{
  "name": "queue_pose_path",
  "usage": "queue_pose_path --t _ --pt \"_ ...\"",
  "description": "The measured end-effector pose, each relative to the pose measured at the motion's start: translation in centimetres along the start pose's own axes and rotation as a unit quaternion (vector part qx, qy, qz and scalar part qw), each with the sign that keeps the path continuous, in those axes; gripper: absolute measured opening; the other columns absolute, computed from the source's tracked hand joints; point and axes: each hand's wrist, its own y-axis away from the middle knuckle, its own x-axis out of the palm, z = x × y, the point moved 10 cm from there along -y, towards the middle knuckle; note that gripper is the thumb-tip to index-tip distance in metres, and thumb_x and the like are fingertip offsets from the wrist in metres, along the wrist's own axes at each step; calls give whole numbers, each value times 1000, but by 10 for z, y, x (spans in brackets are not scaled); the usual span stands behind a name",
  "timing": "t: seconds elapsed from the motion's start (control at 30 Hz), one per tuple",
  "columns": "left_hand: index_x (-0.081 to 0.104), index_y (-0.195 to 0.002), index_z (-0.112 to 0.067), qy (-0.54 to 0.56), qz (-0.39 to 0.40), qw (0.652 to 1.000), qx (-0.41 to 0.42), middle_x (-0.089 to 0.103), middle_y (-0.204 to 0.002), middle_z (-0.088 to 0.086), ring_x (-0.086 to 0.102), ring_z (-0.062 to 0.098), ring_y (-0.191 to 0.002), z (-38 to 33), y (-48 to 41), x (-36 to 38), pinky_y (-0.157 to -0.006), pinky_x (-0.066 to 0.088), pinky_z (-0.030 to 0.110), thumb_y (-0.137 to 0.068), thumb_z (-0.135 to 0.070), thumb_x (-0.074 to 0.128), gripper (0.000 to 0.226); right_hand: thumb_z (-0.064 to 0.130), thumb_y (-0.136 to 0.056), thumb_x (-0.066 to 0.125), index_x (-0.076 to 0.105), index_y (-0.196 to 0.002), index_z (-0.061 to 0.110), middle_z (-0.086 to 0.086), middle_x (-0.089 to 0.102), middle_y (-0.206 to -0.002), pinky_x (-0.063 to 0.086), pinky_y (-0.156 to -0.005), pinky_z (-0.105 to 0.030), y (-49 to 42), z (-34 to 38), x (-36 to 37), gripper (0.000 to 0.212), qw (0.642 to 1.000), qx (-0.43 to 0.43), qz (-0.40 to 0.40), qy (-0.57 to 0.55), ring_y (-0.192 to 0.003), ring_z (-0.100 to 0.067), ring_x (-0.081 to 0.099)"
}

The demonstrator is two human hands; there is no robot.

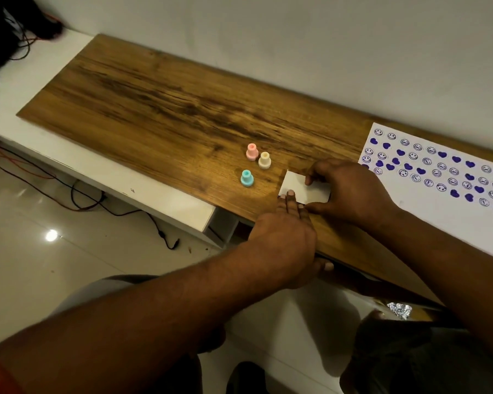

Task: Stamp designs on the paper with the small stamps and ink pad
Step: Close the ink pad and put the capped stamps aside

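Note:
Three small stamps stand upright on the wooden table [168, 109]: a pink stamp [251, 151], a cream stamp [264, 160] and a teal stamp [247, 178]. Just right of them lies a flat white rectangular case, probably the ink pad [303, 190], closed or face-down. My right hand [350, 191] grips its far and right edges. My left hand [288, 237] rests its fingertips on the case's near-left corner. The white paper [427, 217] lies at the right, covered with several purple hearts and smiley prints.
A white shelf [143, 189] runs along the table's left front edge, with red and black cables [77, 194] on the glossy floor below. Dark items and wires sit at the far left corner. A crumpled foil scrap [399, 309] lies near my right forearm. A wall bounds the table's far side.

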Motion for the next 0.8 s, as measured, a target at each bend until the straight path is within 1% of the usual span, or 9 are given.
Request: queue_pose_path --t 0.1,0.2,0.33,0.4,0.47,0.6,0.7,0.8 --pt "5 -166 -4 -3 -19 1000 -2 -6 -172 27 4 38 -161 9 -7 -3 -120 31 54 -94 -77 47 111 50 -76 88 64 -126 36 6 69 -129 50 -80 -28 -1 3 -1 57 999 16 6 42 -115 -19 65" --pt "3 -167 -9 -5 -18 1000 -7 -3 -173 26 4 39 -161 16 -14 -2 -119 32 54 -94 -77 49 110 54 -79 84 58 -139 38 5 67 -136 55 -89 -33 -2 5 -1 67 997 29 20 71 -120 -22 64" --pt "0 -167 -11 -1 -10 1000 -6 -6 -173 25 4 38 -161 19 -19 2 -120 31 54 -92 -79 51 114 57 -81 81 53 -148 37 4 63 -144 54 -92 -35 -1 10 -3 75 994 33 25 97 -126 -24 62" --pt "-1 -167 -12 -6 -5 1000 -5 -8 -173 24 3 38 -162 20 -19 3 -120 30 55 -91 -80 51 114 57 -81 81 53 -149 36 2 63 -144 54 -93 -37 0 12 -4 77 993 28 17 110 -126 -25 62" --pt "1 -167 -13 1 -1 1000 -2 -6 -173 24 4 37 -162 20 -18 1 -121 30 54 -91 -79 51 113 56 -81 82 53 -150 34 2 64 -143 56 -92 -38 1 12 -4 78 994 25 18 102 -126 -25 62" --pt "16 -166 -16 17 -38 999 0 10 -174 19 22 33 -159 25 -17 -13 -116 38 50 -91 -76 56 104 51 -79 86 60 -145 30 3 67 -139 56 -88 -35 1 5 -11 74 998 31 5 59 -121 -23 64" --pt "12 -167 -13 3 -36 999 -8 9 -175 17 21 32 -159 29 -17 -14 -117 37 51 -91 -77 56 109 51 -79 86 65 -140 31 4 69 -136 55 -85 -34 1 0 -16 67 997 38 -6 68 -119 -23 65" --pt "5 -167 -10 -4 -19 1000 -19 5 -175 18 17 32 -160 29 -16 -11 -118 35 52 -90 -77 57 114 55 -80 84 66 -138 34 6 67 -138 56 -88 -36 1 2 -13 65 997 35 10 72 -121 -22 63"
